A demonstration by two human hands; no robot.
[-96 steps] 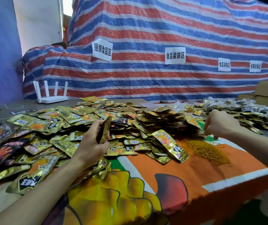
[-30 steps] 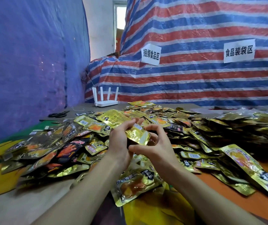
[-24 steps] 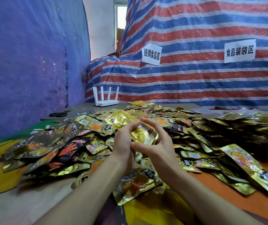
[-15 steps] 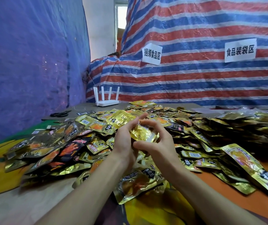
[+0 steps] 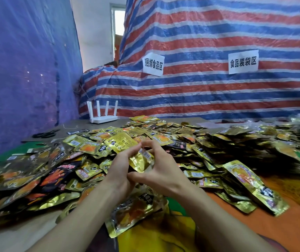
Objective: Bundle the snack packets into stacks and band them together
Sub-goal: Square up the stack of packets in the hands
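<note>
Left grip [image 5: 120,170] and right grip [image 5: 165,171] pinch stack [image 5: 141,160] above pile [image 5: 209,142]; foil likely light, slippery; we favour edges.

The packets [image 5: 141,160] in the left grip [image 5: 120,171] and right grip [image 5: 163,173] are glossy, crinkled gold foil. Beyond them the striped tarpaulin [image 5: 200,91] is wrinkled woven plastic with matt paper labels [image 5: 243,61]; the router [image 5: 103,118] is smooth white plastic.

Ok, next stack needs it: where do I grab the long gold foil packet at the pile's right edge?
Pinch the long gold foil packet by its near short end, from the right: it lies flat on top, that end beside orange cloth.
</note>
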